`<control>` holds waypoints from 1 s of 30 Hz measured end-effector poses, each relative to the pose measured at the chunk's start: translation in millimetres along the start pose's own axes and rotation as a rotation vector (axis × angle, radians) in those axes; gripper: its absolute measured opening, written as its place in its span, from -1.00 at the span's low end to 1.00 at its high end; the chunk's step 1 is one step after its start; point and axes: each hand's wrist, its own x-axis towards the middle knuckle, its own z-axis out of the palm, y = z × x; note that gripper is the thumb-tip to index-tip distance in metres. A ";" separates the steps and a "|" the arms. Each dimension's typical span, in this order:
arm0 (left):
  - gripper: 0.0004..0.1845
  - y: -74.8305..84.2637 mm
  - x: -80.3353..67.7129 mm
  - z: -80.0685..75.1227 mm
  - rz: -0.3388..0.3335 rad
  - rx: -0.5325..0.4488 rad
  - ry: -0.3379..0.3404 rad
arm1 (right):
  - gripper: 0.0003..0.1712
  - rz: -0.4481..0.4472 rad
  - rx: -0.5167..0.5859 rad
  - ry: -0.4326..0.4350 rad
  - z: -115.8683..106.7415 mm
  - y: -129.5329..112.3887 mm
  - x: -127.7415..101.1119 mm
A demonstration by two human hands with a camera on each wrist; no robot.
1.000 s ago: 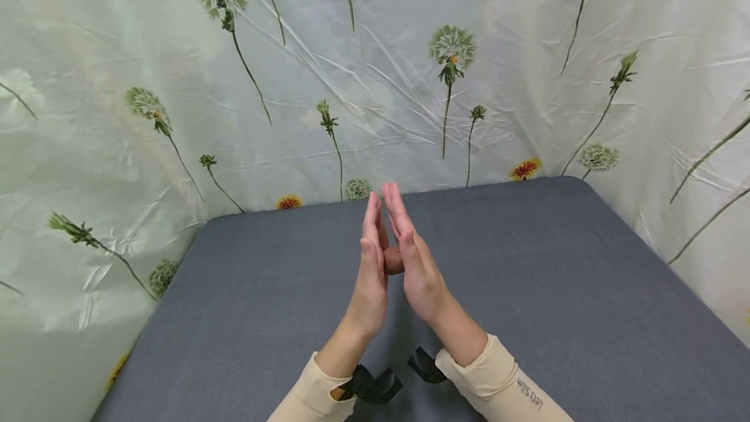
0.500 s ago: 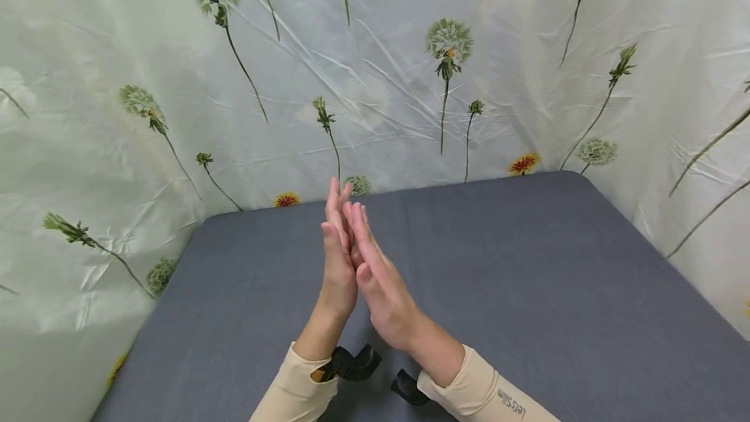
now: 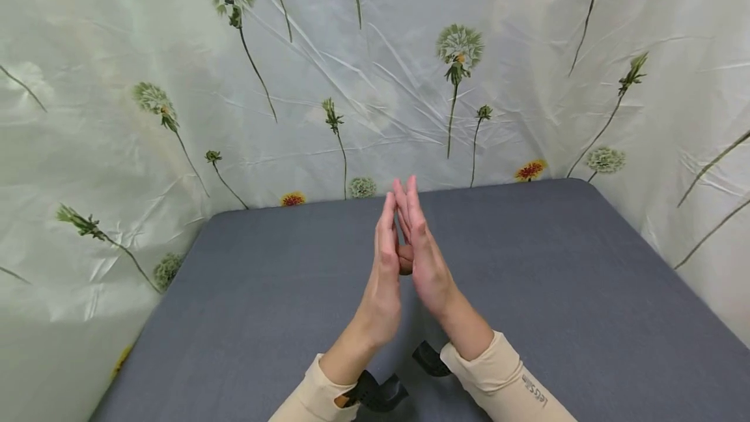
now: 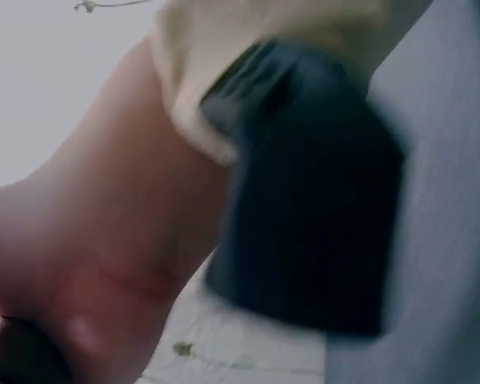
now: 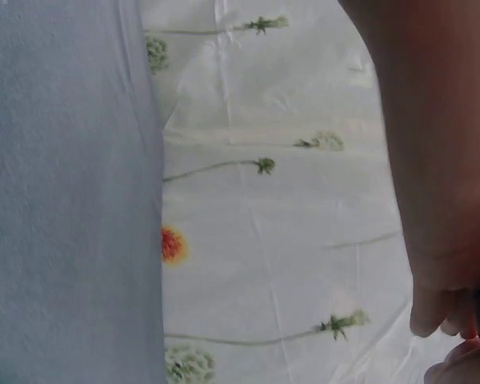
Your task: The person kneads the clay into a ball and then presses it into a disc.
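Observation:
Between my two palms sits a small brown rounded lump (image 3: 405, 259), partly hidden by the hands; its material is unclear. My left hand (image 3: 382, 285) presses on it from the left, fingers straight and pointing away from me. From the other side my right hand (image 3: 432, 272) presses with straight fingers, and the fingertips of both hands come close together above the lump. In the left wrist view a dark part of the lump (image 4: 22, 352) shows at the lower left corner, beside the left hand (image 4: 88, 304). The right wrist view catches the right hand (image 5: 444, 240) at its right edge.
Below the hands lies a grey-covered table (image 3: 281, 292). A pale curtain with printed flowers (image 3: 387, 83) hangs behind it and at both sides. Black camera mounts (image 3: 381, 393) are strapped at the wrists, over cream sleeves (image 3: 319, 396).
Both hands swung left with the right hand drawn back, then came back to the right. Now the right hand has slid forward against the left, with the lump still between the palms.

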 end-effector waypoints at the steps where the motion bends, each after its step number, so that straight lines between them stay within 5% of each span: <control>1: -0.17 0.7 0.6 -3.0 0.006 0.009 0.017 | 0.03 0.007 0.006 -0.009 3.3 1.6 -0.5; 8: 0.04 -4.3 10.8 -42.5 -0.077 -0.080 0.190 | -0.04 0.033 -0.021 -0.172 41.6 7.1 -6.5; 11: 0.08 -9.9 14.5 -43.7 -0.140 -0.130 0.179 | -0.04 0.003 -0.024 -0.168 41.9 2.9 -10.0; 15: 0.05 -15.7 16.9 -25.8 -0.175 -0.178 0.104 | -0.01 -0.082 -0.051 -0.105 24.9 -6.5 -9.7; 22: -0.14 -16.3 11.2 -3.6 -0.091 -0.162 0.029 | 0.04 -0.078 -0.088 -0.051 4.0 -7.3 -4.1; 30: 0.00 0.6 11.7 -15.3 0.007 -0.049 0.118 | 0.03 0.009 0.011 -0.116 15.8 7.8 -4.9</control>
